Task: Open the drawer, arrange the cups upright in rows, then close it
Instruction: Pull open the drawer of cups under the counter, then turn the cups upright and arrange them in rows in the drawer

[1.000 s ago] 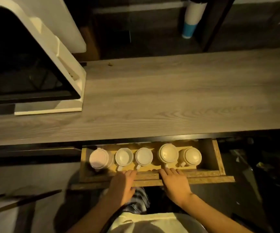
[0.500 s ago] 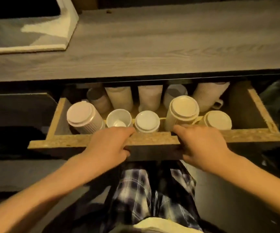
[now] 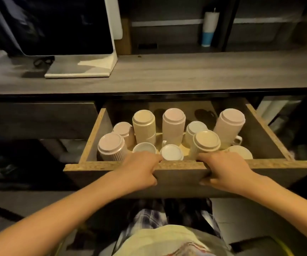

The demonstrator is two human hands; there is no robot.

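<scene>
Though the drawer stands well out from under the desk, I record the following.

Drawer: the chipboard drawer is pulled out, its whole floor in my view; opening looks done or nearly so.

Left hand: my left hand is clamped on the front panel, fingers curled over its top edge, thumb on the face.

Right hand: my right hand is clamped on the same edge, just right of centre.

Cups: pale ceramic cups stand in two loose rows, most of them mouth down with bases showing; one small cup in the front row appears mouth up.

Risk, tipping: the tall ribbed cups stand close and touching; I judge that a jerk on the panel could knock them together or topple one.

Risk, fingers: my fingertips lie just beside the front-row cups and could nudge them.

Risk, travel: overpulling could drop the drawer off its runners; I cannot see a stop.

Surface: grey wood-grain desktop, bearing a white monitor stand.

Room: dim, warm light; a white and blue tumbler on a shelf behind.
</scene>
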